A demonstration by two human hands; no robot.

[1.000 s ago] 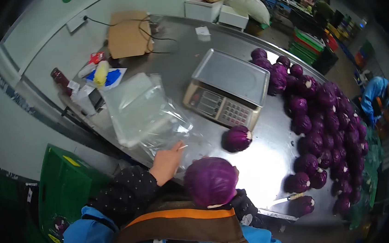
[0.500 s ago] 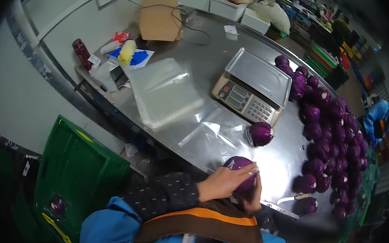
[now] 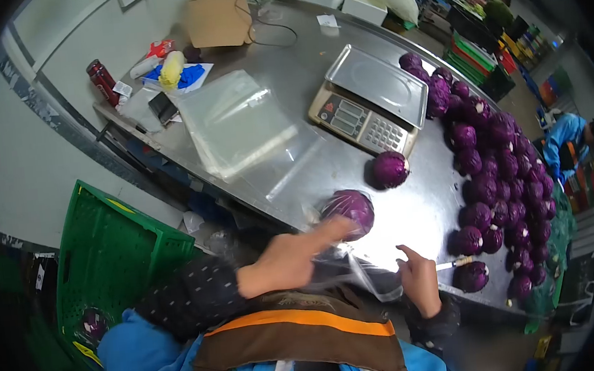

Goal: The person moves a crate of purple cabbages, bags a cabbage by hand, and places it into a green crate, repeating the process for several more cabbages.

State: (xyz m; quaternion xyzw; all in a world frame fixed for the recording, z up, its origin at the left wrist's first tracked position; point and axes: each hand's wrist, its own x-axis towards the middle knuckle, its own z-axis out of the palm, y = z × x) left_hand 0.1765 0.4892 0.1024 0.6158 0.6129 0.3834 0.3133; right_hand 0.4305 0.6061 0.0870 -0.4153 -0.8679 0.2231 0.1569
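A purple cabbage (image 3: 353, 216) in clear plastic lies at the table's near edge. My left hand (image 3: 286, 260) reaches it from the left, its forefinger stretched to the cabbage's lower side and blurred; the other fingers are hard to make out. Loose clear film (image 3: 372, 278) runs from below the cabbage towards my right hand (image 3: 420, 281). That hand has its forefinger raised and its other fingers curled in, seemingly around the film. Another cabbage (image 3: 389, 169) sits beside the scale (image 3: 369, 119). Right of my right hand are a knife (image 3: 454, 263) and a single cabbage (image 3: 472, 277).
Many cabbages (image 3: 484, 187) are piled along the right side. Flat plastic bags (image 3: 235, 124) are stacked on the metal table (image 3: 285, 45). A green crate (image 3: 115, 251) stands at lower left. A person in blue (image 3: 567, 137) is at far right.
My hands have come off the cabbage's sides and moved apart, the left one leftward and the right one rightward. The film now trails below the cabbage. The camera view has shifted.
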